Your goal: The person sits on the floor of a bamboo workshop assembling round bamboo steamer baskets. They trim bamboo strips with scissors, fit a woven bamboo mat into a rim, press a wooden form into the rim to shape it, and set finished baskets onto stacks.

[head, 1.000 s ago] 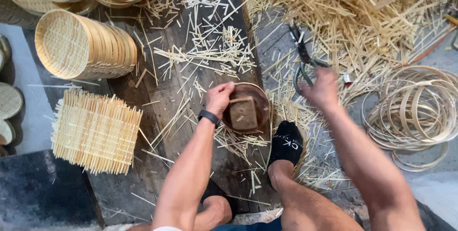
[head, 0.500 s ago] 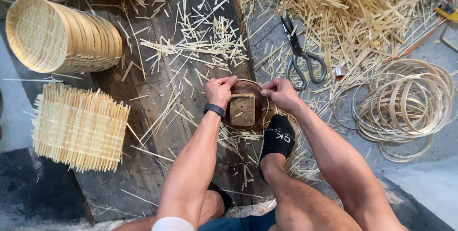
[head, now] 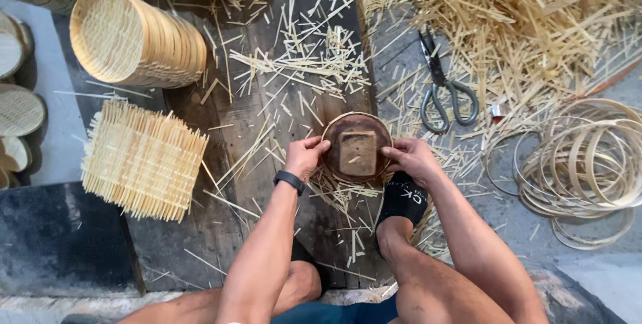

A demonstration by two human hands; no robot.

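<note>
Both hands, left hand [head: 304, 157] and right hand [head: 411, 158], grip the rim of the round wooden mold [head: 356, 148] on the plank [head: 267, 117], pressing underway; finished baskets [head: 134, 36] stacked, woven mats [head: 144, 160] and hoops [head: 588, 163] remain.

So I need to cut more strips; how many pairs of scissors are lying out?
1: scissors on the floor, above the right hand; others may be buried in the straw pile.

Round dark-brown wooden mold [head: 356, 146] with a square block raised in its middle, lying flat on the plank floor, bamboo slivers scattered all around it.
</note>
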